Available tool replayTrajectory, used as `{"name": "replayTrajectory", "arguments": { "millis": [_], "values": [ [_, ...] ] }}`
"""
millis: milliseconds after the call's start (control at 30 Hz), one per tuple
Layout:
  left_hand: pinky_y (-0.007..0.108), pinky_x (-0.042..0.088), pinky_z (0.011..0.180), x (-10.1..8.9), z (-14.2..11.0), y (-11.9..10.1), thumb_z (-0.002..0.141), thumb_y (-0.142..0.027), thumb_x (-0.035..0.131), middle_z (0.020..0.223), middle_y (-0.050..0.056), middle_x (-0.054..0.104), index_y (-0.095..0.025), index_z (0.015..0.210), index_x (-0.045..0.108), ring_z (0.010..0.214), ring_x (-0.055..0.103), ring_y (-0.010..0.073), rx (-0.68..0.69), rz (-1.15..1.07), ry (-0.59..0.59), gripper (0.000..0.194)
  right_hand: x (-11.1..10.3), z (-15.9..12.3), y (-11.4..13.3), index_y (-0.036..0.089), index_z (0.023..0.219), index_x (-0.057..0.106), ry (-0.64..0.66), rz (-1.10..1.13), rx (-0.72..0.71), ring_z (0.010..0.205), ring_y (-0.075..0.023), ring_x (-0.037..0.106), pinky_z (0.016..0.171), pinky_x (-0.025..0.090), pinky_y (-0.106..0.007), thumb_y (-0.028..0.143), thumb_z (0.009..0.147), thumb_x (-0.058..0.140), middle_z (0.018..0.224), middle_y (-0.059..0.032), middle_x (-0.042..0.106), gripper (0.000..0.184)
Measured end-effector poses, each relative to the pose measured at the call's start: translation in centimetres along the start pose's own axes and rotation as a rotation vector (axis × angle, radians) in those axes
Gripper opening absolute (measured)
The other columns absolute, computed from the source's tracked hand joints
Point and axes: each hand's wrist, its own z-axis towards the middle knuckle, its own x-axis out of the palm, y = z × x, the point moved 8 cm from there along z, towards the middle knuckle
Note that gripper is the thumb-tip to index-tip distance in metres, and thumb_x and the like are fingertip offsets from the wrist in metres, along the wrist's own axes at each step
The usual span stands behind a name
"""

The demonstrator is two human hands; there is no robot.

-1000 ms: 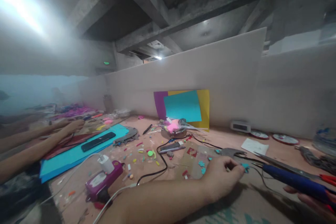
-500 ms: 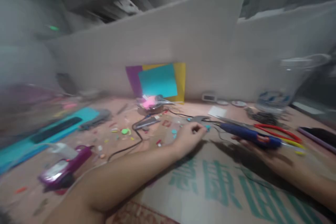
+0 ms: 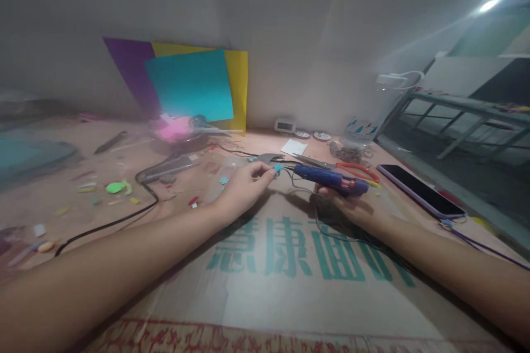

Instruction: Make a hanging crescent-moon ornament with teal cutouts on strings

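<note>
In my right hand [image 3: 339, 204] is a blue hot glue gun [image 3: 327, 178], its nozzle pointing left. My left hand [image 3: 250, 185] pinches a small teal piece [image 3: 278, 169] between thumb and fingertips, right at the nozzle tip; whether the two touch I cannot tell. Both hands are above a printed sheet [image 3: 265, 292] with green characters. A grey metal tool [image 3: 271, 158] lies just behind my left fingers. Scissors with red handles [image 3: 354, 171] rest behind the glue gun. A teal flower-shaped piece [image 3: 224, 180] lies left of my left hand.
Teal, yellow and purple sheets [image 3: 190, 85] lean on the back panel. A pink-filled clear bowl [image 3: 176, 129] stands before them. A black cable [image 3: 107, 226] crosses the scraps at left. At right are a phone [image 3: 420, 190] and a clear plastic jug [image 3: 362, 116].
The view has swung to the right, so the table things sit further left. The glue gun's nozzle and the teal piece in my left fingers are closer together.
</note>
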Motion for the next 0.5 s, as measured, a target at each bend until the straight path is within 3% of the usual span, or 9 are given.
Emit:
{"name": "replayTrajectory", "arguments": {
  "millis": [133, 500],
  "values": [
    [0.023, 0.040, 0.059, -0.04, -0.05, -0.17, 0.086, -0.038, 0.054, 0.077, 0.001, 0.066, -0.016, 0.078, 0.063, 0.070, 0.057, 0.0154, -0.004, 0.011, 0.007, 0.026, 0.48, 0.08, 0.69, 0.024, 0.082, 0.062, 0.136, -0.007, 0.035, 0.080, -0.0277, 0.066, 0.072, 0.058, -0.043, 0.045, 0.078, 0.057, 0.077, -0.0063, 0.066, 0.021],
    [0.025, 0.041, 0.067, 0.06, -0.08, 0.03, 0.087, -0.039, 0.053, 0.081, 0.000, 0.066, -0.017, 0.081, 0.064, 0.074, 0.057, 0.0157, 0.001, 0.023, 0.024, 0.025, 0.70, 0.08, 0.99, 0.025, 0.079, 0.057, 0.114, -0.020, 0.038, 0.073, -0.0262, 0.065, 0.070, 0.058, -0.045, 0.047, 0.079, 0.052, 0.076, -0.0062, 0.065, 0.022]
  ]
}}
